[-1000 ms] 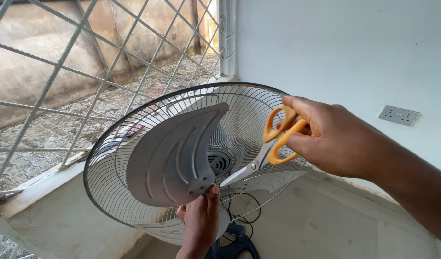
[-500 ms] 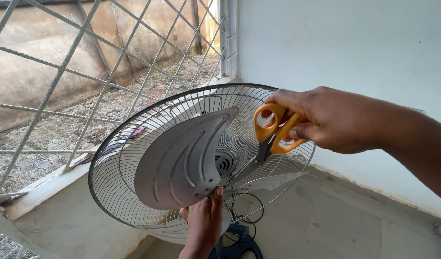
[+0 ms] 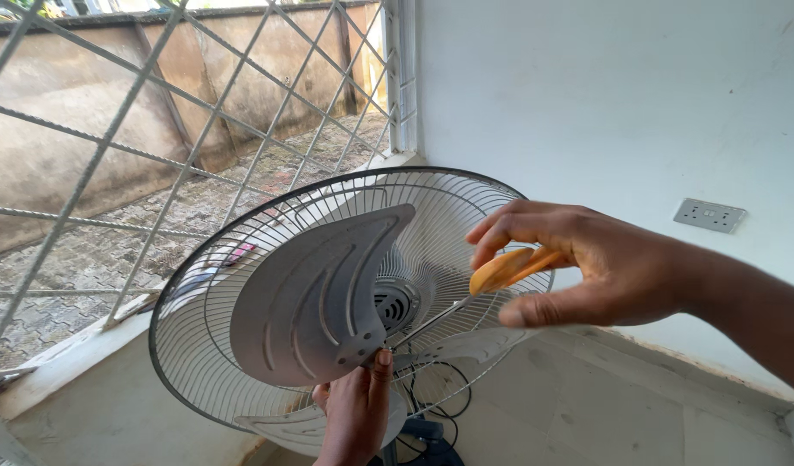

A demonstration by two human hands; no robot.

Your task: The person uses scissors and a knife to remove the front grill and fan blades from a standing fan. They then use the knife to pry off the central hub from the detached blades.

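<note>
A grey fan with a round wire guard [image 3: 198, 267] and wide grey blades [image 3: 315, 298] stands tilted in front of me. My left hand [image 3: 354, 414] reaches up from below and grips the lower edge of a blade near the hub [image 3: 395, 306]. My right hand [image 3: 587, 263] holds orange-handled scissors [image 3: 505, 269] from the right. The scissors' metal tip [image 3: 414, 332] points at the hub, just beside my left thumb.
A diamond-pattern metal grille [image 3: 181, 121] covers the opening on the left, with a paved yard behind it. A white wall on the right carries a wall socket [image 3: 709, 215]. A black cable [image 3: 436, 406] and the fan's dark base [image 3: 423, 444] sit on the floor below.
My right hand has turned and shifted right, so the scissors' handles now lie flatter in my palm. The blades have rotated slightly. My left hand stays on the blade.
</note>
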